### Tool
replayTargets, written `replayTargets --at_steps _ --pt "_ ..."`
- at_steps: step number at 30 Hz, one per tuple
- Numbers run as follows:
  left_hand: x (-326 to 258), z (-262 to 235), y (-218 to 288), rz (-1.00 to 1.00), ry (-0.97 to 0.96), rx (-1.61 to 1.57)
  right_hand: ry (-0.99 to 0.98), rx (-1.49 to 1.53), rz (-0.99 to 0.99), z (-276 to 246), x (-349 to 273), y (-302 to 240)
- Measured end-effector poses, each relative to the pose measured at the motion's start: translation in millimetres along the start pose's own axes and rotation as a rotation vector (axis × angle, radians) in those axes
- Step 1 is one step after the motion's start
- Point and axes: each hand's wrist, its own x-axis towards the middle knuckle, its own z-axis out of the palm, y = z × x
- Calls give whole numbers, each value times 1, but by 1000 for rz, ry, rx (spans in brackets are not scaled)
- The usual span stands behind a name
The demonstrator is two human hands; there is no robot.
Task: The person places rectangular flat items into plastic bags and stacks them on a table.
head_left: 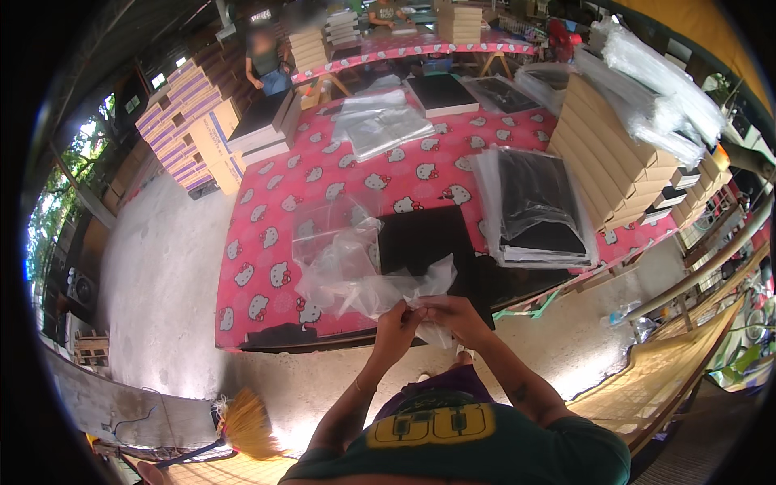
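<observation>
Close to the table's near edge, my left hand (396,325) and my right hand (457,318) meet with fingers pinched on a clear plastic bag (343,279). The bag is crumpled and spreads away from my hands to the left. Part of it lies over a flat black panel (428,238), which rests on the table under and beyond my hands. To the right of this panel sits a stack of black panels in clear plastic (537,202). Both hands' fingertips are partly covered by the gathered film.
A pink patterned cloth covers the table (267,234). At its back are black-topped panels (443,93) and loose clear bags (384,125). Cardboard boxes (610,153) under plastic bundles (663,93) stand right; more cartons (194,129) stand left. A broom (249,424) lies behind; people are at the far tables.
</observation>
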Motion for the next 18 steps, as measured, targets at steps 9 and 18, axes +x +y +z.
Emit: replayTargets --at_steps 9,18 --pt "4 8 8 15 210 -113 115 538 -57 -10 -5 15" --pt "1 18 24 311 223 5 186 282 -123 9 -12 22"
